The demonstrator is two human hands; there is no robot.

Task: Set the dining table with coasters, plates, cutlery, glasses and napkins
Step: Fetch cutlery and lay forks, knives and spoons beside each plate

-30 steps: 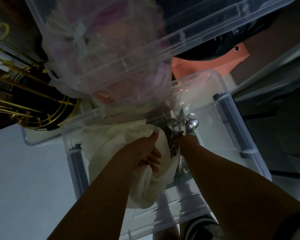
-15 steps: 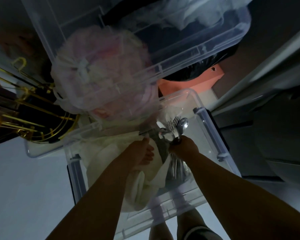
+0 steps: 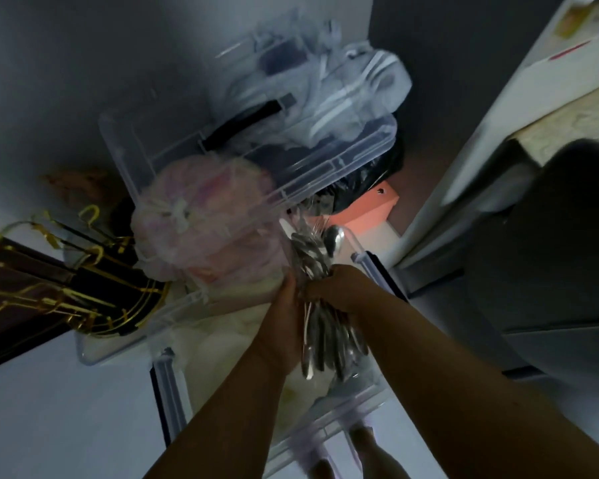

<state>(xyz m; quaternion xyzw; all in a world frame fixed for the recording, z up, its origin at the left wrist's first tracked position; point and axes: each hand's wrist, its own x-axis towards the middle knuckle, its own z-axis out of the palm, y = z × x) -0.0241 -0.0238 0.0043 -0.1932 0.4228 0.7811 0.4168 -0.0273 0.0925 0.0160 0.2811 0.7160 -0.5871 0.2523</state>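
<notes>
Dim pale floor (image 3: 49, 426) beneath stacked clear storage bins (image 3: 173, 316).

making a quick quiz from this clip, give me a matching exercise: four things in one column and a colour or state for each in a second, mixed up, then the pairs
Things
1. cutlery bundle
2. box
3. wire rack
4. storage bin

Colours or states
A. gold
B. clear plastic
C. silver, held in the grip of the right hand
D. orange-pink

Pairs: 1-C, 2-D, 3-A, 4-B
</notes>
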